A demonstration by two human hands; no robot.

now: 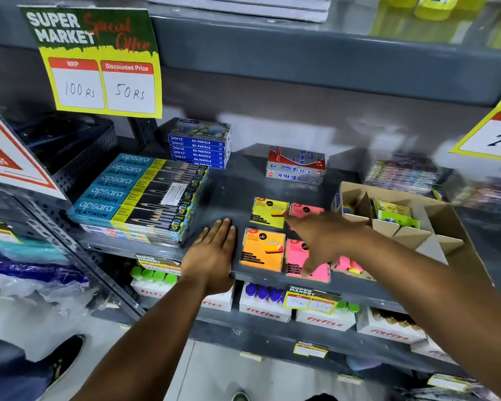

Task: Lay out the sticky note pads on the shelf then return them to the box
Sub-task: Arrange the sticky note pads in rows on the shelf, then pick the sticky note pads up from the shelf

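Note:
Several sticky note pads lie flat on the grey shelf: a yellow pad and a pink pad behind, an orange pad and a pink pad in front. My left hand rests flat and empty on the shelf, just left of the orange pad. My right hand hovers over the two pink pads, fingers spread and pointing left, holding nothing. The cardboard box stands at the right with green pads in its compartments. Another pink pad lies by the box's front.
Apsara pencil boxes are stacked at the left. Blue oil pastel boxes and red-silver pen boxes stand further back. A price sign hangs from the shelf above. Fitfizz boxes fill the shelf below.

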